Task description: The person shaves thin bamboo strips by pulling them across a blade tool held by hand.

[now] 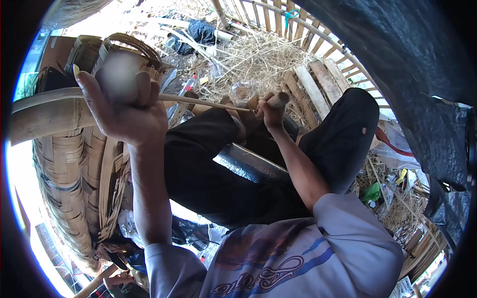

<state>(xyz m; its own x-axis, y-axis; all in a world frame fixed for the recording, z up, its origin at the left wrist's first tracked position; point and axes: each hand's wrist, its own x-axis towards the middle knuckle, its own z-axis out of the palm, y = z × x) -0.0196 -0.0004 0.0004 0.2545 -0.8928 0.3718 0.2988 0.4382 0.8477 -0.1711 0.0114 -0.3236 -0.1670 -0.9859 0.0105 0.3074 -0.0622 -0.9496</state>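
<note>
A long thin bamboo strip (198,102) runs from the left edge across to my right hand. My left hand (130,111) is palm up, its fingers curled over the strip and its thumb sticking out to the left. A pale round blur covers part of those fingers. Over my knees, my right hand (271,113) is closed around a tool with a round wooden handle (279,100), whose working end is hidden. The strip's right end reaches just beside that hand. A wider bamboo piece (54,124) lies below the strip at the left.
Large woven bamboo baskets (64,184) stand close on my left. Straw and shavings (253,59) litter the ground ahead, near wooden planks (318,87) and a bamboo slat fence (308,30). Dark plastic sheeting (407,74) hangs at the right. Another person's arm (119,280) shows at lower left.
</note>
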